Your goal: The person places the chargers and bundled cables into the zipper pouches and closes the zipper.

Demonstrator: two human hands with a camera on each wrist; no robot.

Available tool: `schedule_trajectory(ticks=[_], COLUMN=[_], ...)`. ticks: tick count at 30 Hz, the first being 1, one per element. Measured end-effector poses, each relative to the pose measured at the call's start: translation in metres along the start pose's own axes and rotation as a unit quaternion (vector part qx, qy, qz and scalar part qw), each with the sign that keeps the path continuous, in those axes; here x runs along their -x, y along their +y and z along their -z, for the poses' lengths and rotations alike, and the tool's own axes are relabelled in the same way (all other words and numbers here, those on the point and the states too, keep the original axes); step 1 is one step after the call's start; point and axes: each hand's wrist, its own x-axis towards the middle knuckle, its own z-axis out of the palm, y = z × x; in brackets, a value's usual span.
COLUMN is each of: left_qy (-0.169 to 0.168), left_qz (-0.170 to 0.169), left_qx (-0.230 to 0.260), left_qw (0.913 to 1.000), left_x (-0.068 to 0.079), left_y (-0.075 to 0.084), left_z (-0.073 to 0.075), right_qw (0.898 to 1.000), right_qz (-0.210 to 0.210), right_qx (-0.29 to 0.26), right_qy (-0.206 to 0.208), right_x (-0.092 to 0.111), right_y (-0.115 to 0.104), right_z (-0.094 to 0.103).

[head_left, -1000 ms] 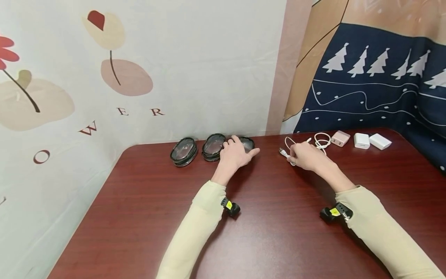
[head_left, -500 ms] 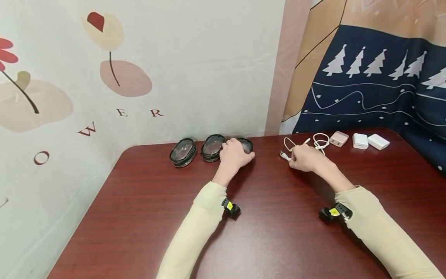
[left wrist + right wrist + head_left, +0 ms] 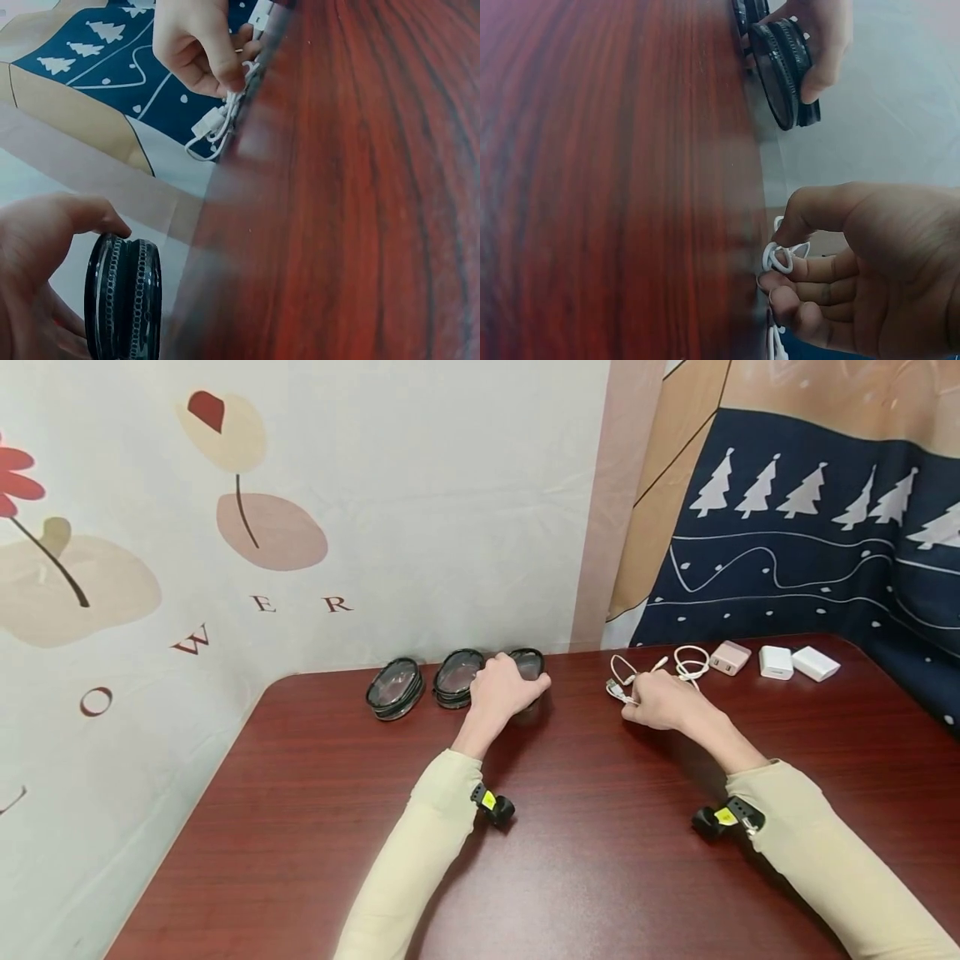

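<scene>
My left hand (image 3: 498,693) grips the rightmost of three round black-rimmed zip cases with clear tops. In the left wrist view that zip case (image 3: 124,296) stands on edge between thumb and fingers, its zip teeth showing. The right wrist view has the same case (image 3: 784,71) tilted, seemingly just above the table. My right hand (image 3: 660,700) pinches a white USB cable (image 3: 619,692) between thumb and fingertips; a loop of the cable (image 3: 778,259) shows there in the right wrist view. Part of the cable is hidden under the hand.
Two more zip cases, one in the middle (image 3: 456,677) and one at left (image 3: 395,688), lie along the table's back edge. Another white cable coil (image 3: 692,665), a pink charger (image 3: 730,657) and two white chargers (image 3: 776,662) sit at the back right. A curtain hangs behind.
My left hand has closed its grip on the rightmost zip case and raised it slightly. The right hand has drawn its fingers together on the cable, and the plug has shifted a little.
</scene>
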Motion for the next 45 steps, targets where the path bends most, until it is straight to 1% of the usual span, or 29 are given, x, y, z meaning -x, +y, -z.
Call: schedule_trajectory(ticks=[3,8,16,21,24,28,34,40,45], left_qy=[0.007,0.005,-0.007,-0.017,-0.025,-0.036,-0.048,-0.049,-0.04], left_qz=[-0.008,-0.019,-0.017,-0.005,-0.001,-0.007,-0.01,-0.008,-0.003], left_qx=[0.028,0.057,0.113,0.127,0.13,0.14,0.165,0.187,0.199], left_qw=[0.9996,0.9982,0.9934,0.9918,0.9912,0.9895,0.985,0.9811,0.9791], left_x=[0.001,0.003,0.003,0.004,0.003,0.002,0.003,0.006,0.007], left_y=[-0.001,-0.003,-0.008,-0.009,-0.009,-0.011,-0.013,-0.016,-0.02], left_z=[0.001,0.005,0.007,0.009,0.01,0.011,0.012,0.012,0.014], right_qw=[1.0,0.999,0.997,0.996,0.996,0.995,0.992,0.988,0.98], right_qz=[0.003,0.005,0.023,0.036,0.031,0.017,0.015,0.013,0.013], right_qx=[-0.007,-0.023,-0.03,-0.033,-0.039,-0.054,-0.072,-0.101,-0.132], right_qy=[0.009,0.023,0.067,0.076,0.079,0.081,0.098,0.12,0.149], right_x=[0.001,0.002,0.003,0.004,0.004,0.004,0.007,0.008,0.009], right_y=[0.001,0.003,0.005,0.004,0.004,0.004,0.002,-0.002,-0.006], right_z=[-0.001,-0.001,0.0,0.003,0.006,0.009,0.012,0.013,0.013])
